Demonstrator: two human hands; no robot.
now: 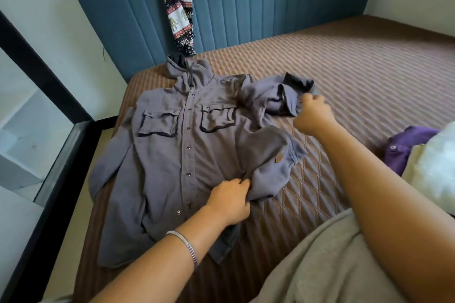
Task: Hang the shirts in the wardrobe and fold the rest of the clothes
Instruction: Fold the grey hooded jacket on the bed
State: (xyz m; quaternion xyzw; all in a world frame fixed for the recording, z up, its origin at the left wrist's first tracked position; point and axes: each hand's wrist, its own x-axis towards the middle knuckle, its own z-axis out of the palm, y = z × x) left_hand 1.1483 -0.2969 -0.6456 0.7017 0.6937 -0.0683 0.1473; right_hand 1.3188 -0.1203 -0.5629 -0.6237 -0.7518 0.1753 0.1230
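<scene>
A grey-purple hooded button-up shirt [172,155] lies front side up on the brown quilted bed [344,81], with two chest pockets and snap buttons. My left hand [230,200] grips the shirt's lower right side, where the fabric bunches up. My right hand [314,114] pinches the cuff of the shirt's right sleeve, which is pulled out to the right. The other sleeve lies straight along the bed's left edge.
Elephant-print trousers [178,5] hang over the blue padded headboard [246,2]. A purple garment [406,150] and a white cloth [435,167] are piled at the right. A black-framed glass table [56,155] stands left of the bed. A grey garment [320,265] covers my lap.
</scene>
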